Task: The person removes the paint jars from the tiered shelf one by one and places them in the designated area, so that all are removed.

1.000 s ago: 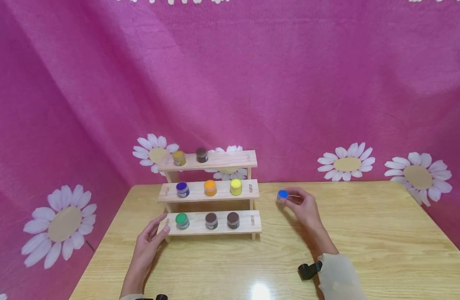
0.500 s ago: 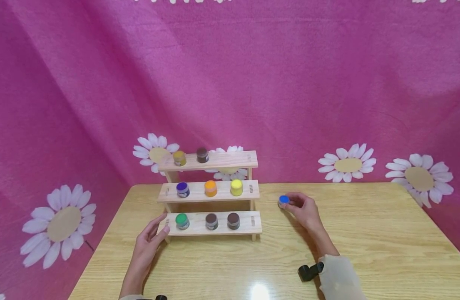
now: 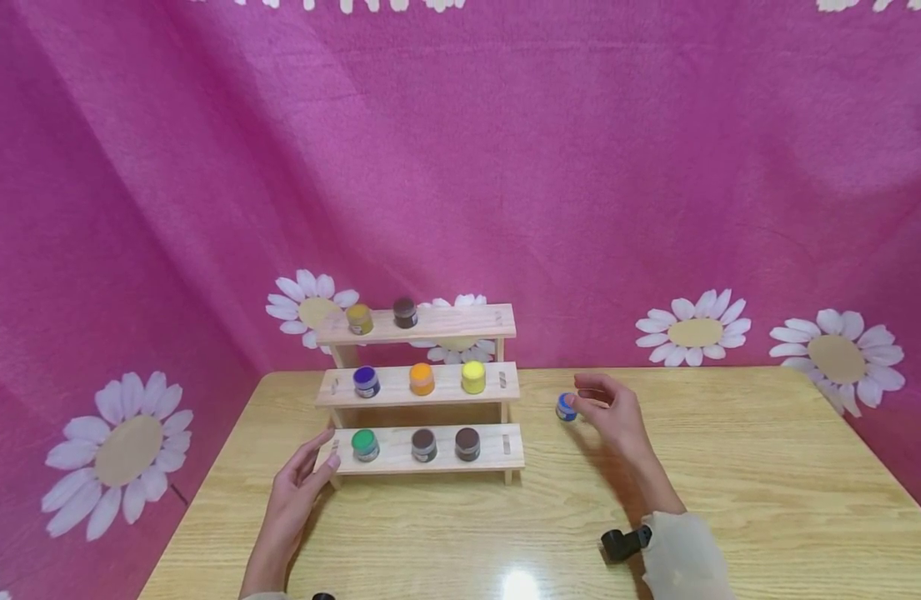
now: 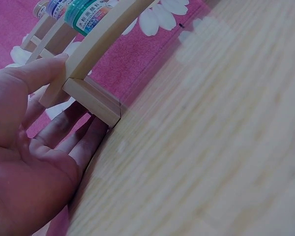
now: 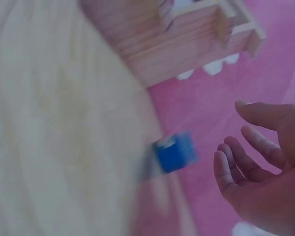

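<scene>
On the table to the right of a three-tier wooden rack [image 3: 493, 450] stands a small blue paint jar [image 3: 564, 409]. My right hand [image 3: 616, 418] is just beside it; in the right wrist view a gap shows between the loosely bent fingers and the blurred jar [image 5: 170, 154]. My left hand [image 3: 291, 492] holds the left end of the rack's lowest shelf. In the left wrist view its thumb [image 4: 44, 71] lies against the shelf end while the other fingers reach behind the leg. A green paint jar [image 3: 365, 445] sits on that shelf nearest the left hand.
Two dark jars [image 3: 468, 444] share the lowest shelf. Purple, orange [image 3: 422, 379] and yellow [image 3: 473, 377] jars stand on the middle one. An ochre jar [image 3: 359, 319] and a dark jar [image 3: 405, 313] are on top. A pink flowered cloth [image 3: 580, 183] hangs behind the table [image 3: 760, 467].
The blue jar has come down onto the table, and my right hand has let go and drawn slightly away from it. My left hand stays at the rack.
</scene>
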Demonstrator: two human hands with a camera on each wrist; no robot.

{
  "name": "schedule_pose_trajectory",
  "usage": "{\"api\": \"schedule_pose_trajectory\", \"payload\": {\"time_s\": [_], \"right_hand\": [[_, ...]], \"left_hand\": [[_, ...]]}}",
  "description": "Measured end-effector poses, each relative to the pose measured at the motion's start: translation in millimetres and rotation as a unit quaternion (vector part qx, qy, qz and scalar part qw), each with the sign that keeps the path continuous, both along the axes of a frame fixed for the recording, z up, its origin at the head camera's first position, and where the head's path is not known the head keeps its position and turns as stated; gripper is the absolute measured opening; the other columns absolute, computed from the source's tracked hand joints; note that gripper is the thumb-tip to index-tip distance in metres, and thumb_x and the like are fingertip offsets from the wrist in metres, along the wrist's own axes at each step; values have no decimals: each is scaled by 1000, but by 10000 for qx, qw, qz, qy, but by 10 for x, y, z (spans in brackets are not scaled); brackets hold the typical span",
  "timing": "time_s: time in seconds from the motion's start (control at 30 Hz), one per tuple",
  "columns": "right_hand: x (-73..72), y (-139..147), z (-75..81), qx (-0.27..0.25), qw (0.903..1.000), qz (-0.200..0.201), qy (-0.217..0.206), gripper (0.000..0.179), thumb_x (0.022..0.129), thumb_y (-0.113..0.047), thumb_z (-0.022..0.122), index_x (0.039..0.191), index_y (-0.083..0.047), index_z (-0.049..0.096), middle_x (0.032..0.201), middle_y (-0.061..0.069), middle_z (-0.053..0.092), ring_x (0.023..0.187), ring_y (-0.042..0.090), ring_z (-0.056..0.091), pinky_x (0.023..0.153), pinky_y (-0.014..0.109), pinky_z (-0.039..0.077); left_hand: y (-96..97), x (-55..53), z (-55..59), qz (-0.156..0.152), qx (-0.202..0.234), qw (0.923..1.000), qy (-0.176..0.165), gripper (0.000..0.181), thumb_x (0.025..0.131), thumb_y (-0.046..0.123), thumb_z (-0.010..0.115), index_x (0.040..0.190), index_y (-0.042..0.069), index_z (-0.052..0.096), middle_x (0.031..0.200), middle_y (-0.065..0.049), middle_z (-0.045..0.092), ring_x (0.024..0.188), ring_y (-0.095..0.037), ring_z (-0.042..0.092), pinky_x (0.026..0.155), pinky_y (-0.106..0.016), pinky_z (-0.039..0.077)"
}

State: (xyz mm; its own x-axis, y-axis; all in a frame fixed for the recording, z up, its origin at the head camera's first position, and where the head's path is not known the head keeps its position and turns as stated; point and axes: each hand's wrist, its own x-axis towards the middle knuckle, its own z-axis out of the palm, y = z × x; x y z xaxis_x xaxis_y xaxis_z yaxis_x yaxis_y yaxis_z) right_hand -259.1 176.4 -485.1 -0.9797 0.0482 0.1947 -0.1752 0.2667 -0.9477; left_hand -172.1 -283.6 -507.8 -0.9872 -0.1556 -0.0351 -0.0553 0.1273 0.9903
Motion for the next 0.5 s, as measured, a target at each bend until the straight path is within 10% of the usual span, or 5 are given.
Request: {"api": "schedule_pose_trajectory", "payload": {"time_s": [0.5], "right_hand": [[170,-531,667,-424,9916,680,1014,33,94,-6,74,124,4,66,120,18,69,110,28,66,95,28,57]], "left_hand": [[6,6,19,3,-7,9999,-130,57,102,24,66,153,8,46,168,-12,24,155,-30,17,124,-46,25]]}}
